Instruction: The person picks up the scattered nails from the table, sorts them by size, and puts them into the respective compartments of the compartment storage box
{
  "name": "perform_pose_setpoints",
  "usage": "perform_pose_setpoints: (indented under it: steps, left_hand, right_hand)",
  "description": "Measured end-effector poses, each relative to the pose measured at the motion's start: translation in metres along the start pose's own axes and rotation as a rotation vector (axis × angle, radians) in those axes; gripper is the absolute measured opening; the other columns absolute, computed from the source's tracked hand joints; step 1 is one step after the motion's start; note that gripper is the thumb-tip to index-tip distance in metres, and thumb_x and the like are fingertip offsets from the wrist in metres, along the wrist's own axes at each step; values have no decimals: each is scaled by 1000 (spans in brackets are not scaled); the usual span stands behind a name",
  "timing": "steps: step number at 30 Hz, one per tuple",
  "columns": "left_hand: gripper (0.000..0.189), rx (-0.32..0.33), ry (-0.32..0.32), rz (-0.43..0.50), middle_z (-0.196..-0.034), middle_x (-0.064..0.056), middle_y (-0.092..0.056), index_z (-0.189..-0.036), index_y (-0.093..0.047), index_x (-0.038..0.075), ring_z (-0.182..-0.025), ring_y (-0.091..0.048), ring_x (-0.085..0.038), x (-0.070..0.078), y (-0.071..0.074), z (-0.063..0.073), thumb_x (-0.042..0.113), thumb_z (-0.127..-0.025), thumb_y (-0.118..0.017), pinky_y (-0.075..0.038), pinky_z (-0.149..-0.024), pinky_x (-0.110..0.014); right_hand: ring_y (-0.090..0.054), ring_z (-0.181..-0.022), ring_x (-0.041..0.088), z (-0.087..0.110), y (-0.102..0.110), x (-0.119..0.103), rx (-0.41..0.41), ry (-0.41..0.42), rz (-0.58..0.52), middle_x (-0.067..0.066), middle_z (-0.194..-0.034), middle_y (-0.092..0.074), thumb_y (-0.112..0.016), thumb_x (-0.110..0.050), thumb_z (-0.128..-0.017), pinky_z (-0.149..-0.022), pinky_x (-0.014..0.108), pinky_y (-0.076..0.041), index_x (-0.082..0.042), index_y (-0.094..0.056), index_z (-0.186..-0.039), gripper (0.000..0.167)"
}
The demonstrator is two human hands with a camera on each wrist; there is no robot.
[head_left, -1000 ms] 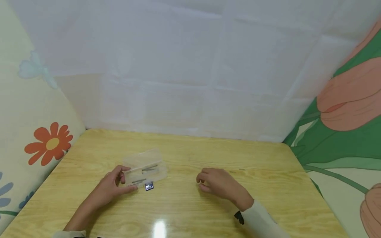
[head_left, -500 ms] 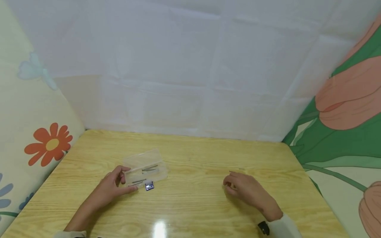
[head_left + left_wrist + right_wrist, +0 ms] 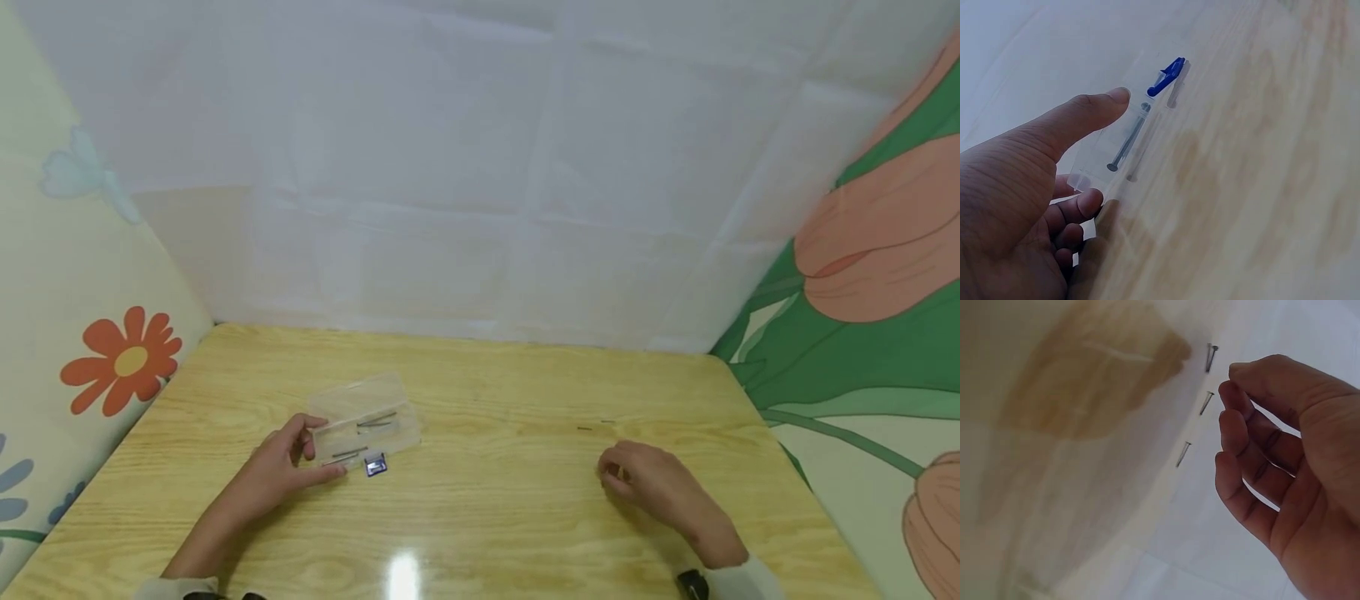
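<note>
A clear plastic box [image 3: 405,436] lies with its lid [image 3: 356,398] raised at the back left of the table. Several nails [image 3: 1127,140] show inside it, and a blue latch [image 3: 376,464] hangs at its front. My left hand [image 3: 281,462] grips the box's left end, thumb along the front and fingers at the side. My right hand [image 3: 660,487] hovers low at the right, fingers loosely bent. Three small nails [image 3: 1206,403] lie in a rough row by its fingertips in the right wrist view; the closest nail [image 3: 1212,357] is just off the thumb tip.
The wood-grain table [image 3: 480,517] meets a white cloth wall [image 3: 450,167] at the back. Flower-printed panels stand at the left [image 3: 120,267] and right [image 3: 885,333].
My right hand has moved from the table's middle to the right, past the loose nails, and lower in the view. My left hand stays on the box.
</note>
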State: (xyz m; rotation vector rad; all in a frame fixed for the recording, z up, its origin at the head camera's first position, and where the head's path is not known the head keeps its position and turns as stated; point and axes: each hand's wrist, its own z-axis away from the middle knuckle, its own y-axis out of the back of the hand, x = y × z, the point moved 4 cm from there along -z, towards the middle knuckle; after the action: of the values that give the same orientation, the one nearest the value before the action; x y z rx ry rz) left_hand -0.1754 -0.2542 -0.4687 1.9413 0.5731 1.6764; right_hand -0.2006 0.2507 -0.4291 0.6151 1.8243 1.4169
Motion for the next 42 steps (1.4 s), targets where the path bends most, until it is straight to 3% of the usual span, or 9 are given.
perform_pose_setpoints:
  steps: [12,24,34,42]
  left_hand:
    - [65,-1,5,3,-89,-4,-49,-127,-54,2,-80,-48,-15,2,0,0,33,-82,-90,-38,-66,-28]
    - [66,5,-3,2,-89,-4,-49,-127,-55,2,-80,-49,-14,2,1,-1,33,-81,-90,-39,-66,-27]
    - [63,1,-7,33,-87,-5,-49,-124,-55,2,-81,-49,-14,2,0,0,32,-81,-91,-39,-68,-27]
    - [63,-4,8,13,-87,-4,-49,-121,-53,3,-81,-48,-15,1,0,0,34,-81,-90,-37,-67,-28]
  right_hand:
    - [-60,-76,3,3,-7,3,-15,21,14,-11,-87,-64,-78,-8,-88,-65,27,-51,-18,-73,-93,12]
    - [-59,-75,1,3,-10,6,-21,13,22,-14,-86,-64,-80,-9,-88,-64,28,-51,-21,-72,-89,14]
    - [-54,-72,-1,-1,-11,7,-53,-18,-21,-17,-83,-60,-75,-6,-89,-63,27,-49,-21,-70,-85,17]
    - [-47,-66,-2,-5,-11,6,-61,-33,16,-17,-77,-55,-71,-4,-86,-60,25,-46,-22,-67,-80,20]
